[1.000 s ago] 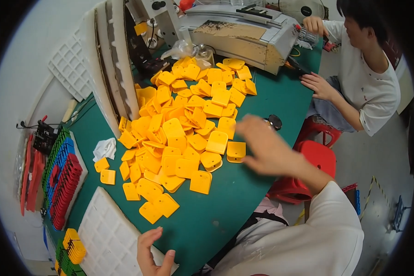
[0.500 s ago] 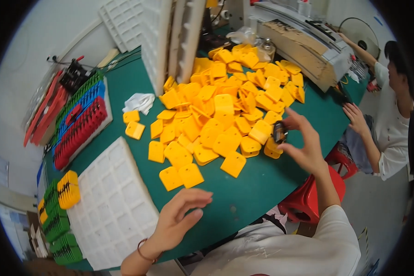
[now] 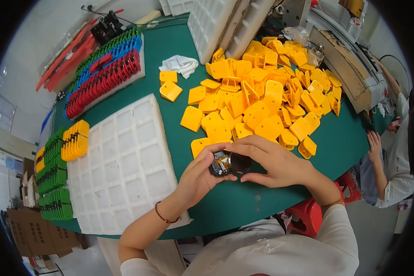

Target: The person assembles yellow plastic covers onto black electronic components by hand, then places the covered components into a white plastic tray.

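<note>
Both my hands meet over the green table [image 3: 244, 202] near its front edge. My left hand [image 3: 198, 175] and my right hand [image 3: 271, 162] together hold a small dark round part [image 3: 229, 163] with a shiny yellowish face. My fingers wrap its sides, hiding most of it. Just beyond my hands lies a big heap of yellow plastic pieces [image 3: 257, 99], flat and roughly square. One yellow piece [image 3: 200, 145] lies right behind my left fingers.
A white foam grid tray [image 3: 124, 161] lies to my left. Rows of yellow, green, red and blue pieces [image 3: 101, 73] stand along the far left. White trays [image 3: 216, 23] lean at the back. A machine [image 3: 345, 60] and another person's hand [image 3: 375, 142] are on the right.
My view has swung left and nearer to the table. My right hand came back from the heap with the dark part, and my left hand rose to join it.
</note>
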Demonstrator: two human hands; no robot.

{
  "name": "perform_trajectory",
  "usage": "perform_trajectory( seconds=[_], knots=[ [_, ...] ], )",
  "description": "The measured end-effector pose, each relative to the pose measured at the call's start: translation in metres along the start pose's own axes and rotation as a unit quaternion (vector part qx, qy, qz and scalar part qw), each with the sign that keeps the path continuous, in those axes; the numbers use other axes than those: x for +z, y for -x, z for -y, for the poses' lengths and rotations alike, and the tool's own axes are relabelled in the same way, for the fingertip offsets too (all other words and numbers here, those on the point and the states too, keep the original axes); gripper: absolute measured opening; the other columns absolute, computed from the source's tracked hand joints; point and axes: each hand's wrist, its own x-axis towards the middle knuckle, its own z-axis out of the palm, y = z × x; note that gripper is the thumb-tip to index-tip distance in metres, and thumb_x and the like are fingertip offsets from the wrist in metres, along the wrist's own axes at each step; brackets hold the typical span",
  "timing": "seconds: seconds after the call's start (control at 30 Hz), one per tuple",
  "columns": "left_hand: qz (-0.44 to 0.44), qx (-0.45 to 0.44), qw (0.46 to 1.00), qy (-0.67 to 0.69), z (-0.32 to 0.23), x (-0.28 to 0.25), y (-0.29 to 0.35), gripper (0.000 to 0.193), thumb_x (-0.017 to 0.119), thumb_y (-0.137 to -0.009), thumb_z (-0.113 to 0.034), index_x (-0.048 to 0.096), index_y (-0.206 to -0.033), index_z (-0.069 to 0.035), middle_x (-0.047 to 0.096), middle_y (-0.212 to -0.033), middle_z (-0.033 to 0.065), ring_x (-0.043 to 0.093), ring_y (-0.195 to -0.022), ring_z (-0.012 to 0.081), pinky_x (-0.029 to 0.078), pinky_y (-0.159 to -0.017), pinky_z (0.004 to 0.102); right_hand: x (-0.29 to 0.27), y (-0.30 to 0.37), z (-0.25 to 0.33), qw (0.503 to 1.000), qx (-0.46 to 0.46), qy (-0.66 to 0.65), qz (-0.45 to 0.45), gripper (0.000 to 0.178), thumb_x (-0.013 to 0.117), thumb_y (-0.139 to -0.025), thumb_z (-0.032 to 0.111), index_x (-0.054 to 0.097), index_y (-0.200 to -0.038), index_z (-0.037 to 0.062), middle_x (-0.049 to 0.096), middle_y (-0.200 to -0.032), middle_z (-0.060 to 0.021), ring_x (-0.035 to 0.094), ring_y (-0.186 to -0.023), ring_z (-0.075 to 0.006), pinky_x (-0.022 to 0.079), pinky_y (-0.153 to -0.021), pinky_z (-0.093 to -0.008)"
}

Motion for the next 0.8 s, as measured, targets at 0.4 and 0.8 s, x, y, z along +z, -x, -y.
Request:
perform_trajectory(
  seconds=[0.4,0.8],
  knots=[
    [0.022,0.01,1.0,0.013,-0.001,0.004,-0.001,0.06,0.043,-0.095,-0.02,0.014,-0.144,-0.002,0.029,-0.142,0.0132,0.036,-0.129,0.0251,0.028,-0.109,0.0421,0.006,0.004,-0.009,0.996,0.008,-0.011,-0.092,0.051,0.07,-0.07,0.003,0.052,-0.118,0.0034,0.053,-0.116,-0.0136,0.054,-0.106,-0.0313,0.046,-0.089,-0.037],
    [0.012,0.036,0.993,-0.115,0.005,-0.002,0.004,0.045,0.035,-0.097,-0.005,0.025,-0.142,-0.003,0.026,-0.146,0.0099,0.04,-0.126,0.0225,0.039,-0.102,0.0349,0.021,0.002,-0.014,0.983,-0.122,0.054,-0.126,0.031,0.069,-0.067,-0.001,0.062,-0.097,-0.001,0.059,-0.112,-0.0177,0.06,-0.097,-0.0336,0.052,-0.079,-0.0373]
  ],
)
